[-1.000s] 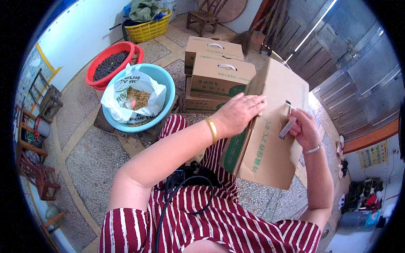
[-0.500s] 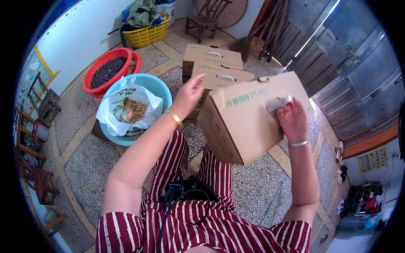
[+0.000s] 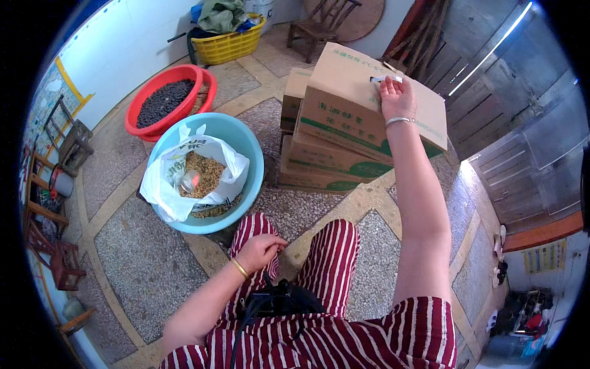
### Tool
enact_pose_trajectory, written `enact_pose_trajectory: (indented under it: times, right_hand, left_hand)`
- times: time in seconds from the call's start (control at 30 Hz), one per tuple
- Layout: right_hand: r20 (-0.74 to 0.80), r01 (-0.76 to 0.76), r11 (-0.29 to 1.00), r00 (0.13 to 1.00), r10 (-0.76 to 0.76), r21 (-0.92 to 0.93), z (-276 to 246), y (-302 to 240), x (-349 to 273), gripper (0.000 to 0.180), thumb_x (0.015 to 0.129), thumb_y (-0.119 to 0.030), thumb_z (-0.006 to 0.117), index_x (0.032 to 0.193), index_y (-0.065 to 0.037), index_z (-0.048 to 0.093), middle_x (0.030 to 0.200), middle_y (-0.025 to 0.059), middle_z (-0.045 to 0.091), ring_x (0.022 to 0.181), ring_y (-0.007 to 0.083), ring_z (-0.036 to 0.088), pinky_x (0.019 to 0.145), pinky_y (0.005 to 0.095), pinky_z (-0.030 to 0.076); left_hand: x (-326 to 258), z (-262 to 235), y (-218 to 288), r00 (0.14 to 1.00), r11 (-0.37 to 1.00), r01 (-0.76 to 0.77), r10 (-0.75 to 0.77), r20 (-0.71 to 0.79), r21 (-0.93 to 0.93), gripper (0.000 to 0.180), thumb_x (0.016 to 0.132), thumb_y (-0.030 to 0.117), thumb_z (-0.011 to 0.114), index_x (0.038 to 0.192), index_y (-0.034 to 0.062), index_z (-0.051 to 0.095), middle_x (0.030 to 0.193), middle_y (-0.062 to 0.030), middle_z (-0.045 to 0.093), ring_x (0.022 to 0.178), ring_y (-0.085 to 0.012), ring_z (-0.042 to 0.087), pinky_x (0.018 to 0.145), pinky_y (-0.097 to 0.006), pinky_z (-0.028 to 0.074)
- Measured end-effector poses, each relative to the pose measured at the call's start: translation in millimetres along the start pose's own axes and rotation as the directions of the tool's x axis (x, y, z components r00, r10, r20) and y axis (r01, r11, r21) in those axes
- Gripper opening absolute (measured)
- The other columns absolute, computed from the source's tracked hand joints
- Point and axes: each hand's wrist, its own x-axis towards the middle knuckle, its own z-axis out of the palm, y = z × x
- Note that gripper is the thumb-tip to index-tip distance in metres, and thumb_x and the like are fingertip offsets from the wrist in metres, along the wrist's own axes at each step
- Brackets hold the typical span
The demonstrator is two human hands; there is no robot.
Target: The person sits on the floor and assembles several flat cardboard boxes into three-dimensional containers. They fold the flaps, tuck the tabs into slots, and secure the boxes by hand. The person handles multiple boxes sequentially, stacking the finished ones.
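My right hand [image 3: 398,97] reaches forward and rests flat on top of a brown cardboard box [image 3: 356,92], fingertips on a small white strip [image 3: 386,79] at its upper edge. That box sits on a stack of similar boxes [image 3: 326,160] with green bands. My left hand [image 3: 259,250] lies loosely curled on my left knee, holding nothing, a gold bangle on its wrist. I am seated in red and white striped trousers.
A light blue basin [image 3: 253,161] to the left holds a white sack [image 3: 166,197] of beans with a small cup in it. Behind it stand a red basin of dark beans [image 3: 161,104], a yellow basket [image 3: 228,44] and a wooden chair [image 3: 319,27]. Wooden stools [image 3: 52,246] line the left wall.
The box I held tilted in both hands now sits on the stack. My left hand has let go and dropped to my knee; my right hand stays on the box.
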Motion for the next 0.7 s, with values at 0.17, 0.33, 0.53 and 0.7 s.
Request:
enact_pose_trajectory:
  times: [0.17, 0.33, 0.53, 0.7]
  right_hand:
    - [-0.015, -0.052, 0.958, 0.999, 0.05, -0.281, -1, 12, 28, 0.019, 0.084, -0.003, 0.048, 0.097, 0.011, 0.042, 0.097, 0.0188, 0.048, 0.097, 0.0332, 0.055, 0.076, 0.0392, 0.053]
    - [-0.044, -0.128, 0.873, 0.992, 0.121, -0.47, 9, 6, 21, 0.028, 0.083, 0.001, 0.047, 0.105, 0.016, 0.04, 0.107, 0.0242, 0.047, 0.092, 0.0339, 0.059, 0.076, 0.0369, 0.055]
    - [0.028, -0.078, 0.79, 0.992, 0.12, -0.608, 11, -21, -4, 0.026, 0.084, -0.001, 0.045, 0.105, 0.015, 0.043, 0.1, 0.0213, 0.053, 0.091, 0.0291, 0.06, 0.072, 0.0307, 0.055]
    - [0.187, 0.168, 0.338, 0.982, 0.023, -0.926, -15, -52, -31, 0.026, 0.081, -0.011, 0.057, 0.103, 0.002, 0.058, 0.108, 0.0156, 0.056, 0.097, 0.0236, 0.058, 0.075, 0.0321, 0.051]
  left_hand:
    - [7, 4, -4, 0.993, 0.992, -0.106, 0.109, -0.047, 0.069, 0.015, 0.076, 0.003, 0.054, 0.086, 0.0031, 0.065, 0.076, -0.0092, 0.064, 0.071, -0.0244, 0.062, 0.064, -0.033, 0.05]
    - [12, 1, -2, 0.988, 0.99, -0.125, 0.131, -0.076, 0.072, 0.014, 0.075, 0.002, 0.054, 0.083, 0.0039, 0.065, 0.073, -0.009, 0.064, 0.068, -0.0245, 0.062, 0.062, -0.033, 0.05]
    - [13, 7, -5, 0.99, 0.991, -0.115, 0.119, -0.069, 0.067, 0.013, 0.076, 0.003, 0.054, 0.083, 0.0038, 0.065, 0.074, -0.0097, 0.064, 0.069, -0.0243, 0.062, 0.063, -0.033, 0.05]
    - [15, 14, -6, 0.993, 0.992, -0.101, 0.105, -0.054, 0.073, 0.014, 0.077, 0.005, 0.054, 0.084, 0.0035, 0.065, 0.078, -0.0116, 0.065, 0.073, -0.0258, 0.063, 0.067, -0.034, 0.05]
